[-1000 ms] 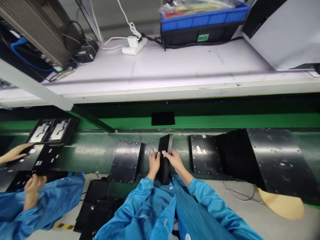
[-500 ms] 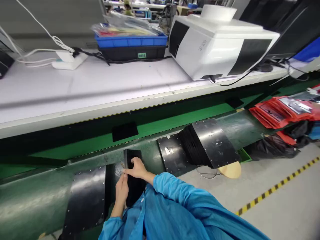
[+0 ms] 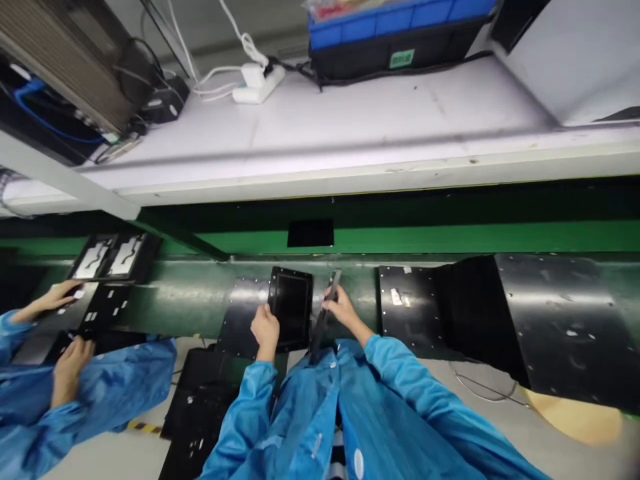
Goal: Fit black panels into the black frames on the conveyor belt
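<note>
My left hand (image 3: pixel 265 329) is closed at the left edge of a black framed panel (image 3: pixel 291 310), a dark rectangle with a raised rim, and appears to grip it; the fingertips are partly hidden. A flat black plate (image 3: pixel 241 313) lies just left of that panel, partly behind my hand. My right hand (image 3: pixel 342 309) is closed around a narrow black piece (image 3: pixel 323 317), seen nearly edge-on and slanting toward my body. Its lower end reaches my blue smock. A small gap separates it from the framed panel.
On the right, a fanned stack of black plates (image 3: pixel 555 320) lies on the green bench (image 3: pixel 190 293). A co-worker's hands (image 3: pixel 70 367) handle black parts at far left. A white shelf (image 3: pixel 310 140) runs above, carrying a power strip (image 3: pixel 259 83) and a blue bin (image 3: pixel 400 23).
My view has swung left, bringing the co-worker into sight. My hands, together on one black part before, are now apart, with the framed panel and the narrow piece between them.
</note>
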Demonstrator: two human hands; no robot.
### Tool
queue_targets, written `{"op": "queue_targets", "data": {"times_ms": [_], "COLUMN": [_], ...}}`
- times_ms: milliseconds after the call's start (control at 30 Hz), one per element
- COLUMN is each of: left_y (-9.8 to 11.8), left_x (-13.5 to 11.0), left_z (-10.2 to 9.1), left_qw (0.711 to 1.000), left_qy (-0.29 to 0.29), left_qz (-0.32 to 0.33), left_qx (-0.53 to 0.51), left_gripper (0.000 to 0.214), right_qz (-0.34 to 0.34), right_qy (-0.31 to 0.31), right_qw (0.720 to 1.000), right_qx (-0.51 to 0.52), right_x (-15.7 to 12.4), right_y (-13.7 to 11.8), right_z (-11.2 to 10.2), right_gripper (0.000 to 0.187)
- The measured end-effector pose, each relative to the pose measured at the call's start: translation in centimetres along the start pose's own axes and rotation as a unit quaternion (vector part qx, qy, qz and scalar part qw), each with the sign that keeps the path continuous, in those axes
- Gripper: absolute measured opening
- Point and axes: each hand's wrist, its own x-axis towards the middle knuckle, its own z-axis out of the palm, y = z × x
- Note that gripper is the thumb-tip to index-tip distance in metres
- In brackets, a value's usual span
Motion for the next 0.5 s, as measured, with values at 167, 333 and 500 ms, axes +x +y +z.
{"op": "queue_targets", "data": {"times_ms": [167, 333, 500], "left_y": [-6.0, -11.3, -11.7], "left_x": [8.0, 13.5, 15.3], "left_z": [-3.7, -5.2, -4.4], "left_qw": [0.998, 0.999, 0.997], "left_qy": [0.038, 0.014, 0.040], "left_qz": [-0.041, -0.049, -0.031], "left_qx": [-0.028, -0.018, 0.061], "left_gripper": [0.041, 0.042, 0.036], "right_qz": [0.079, 0.180, 0.216], "right_qy": [0.096, 0.199, 0.179], "right_qw": [0.992, 0.942, 0.897], "right_qx": [-0.036, -0.203, -0.340], "right_x": [1.7, 2.7, 4.1], "right_y": [1.2, 3.6, 4.9], "right_z": [-3.6, -7.2, -8.3], "right_gripper": [0.044, 0.041, 0.040]}}
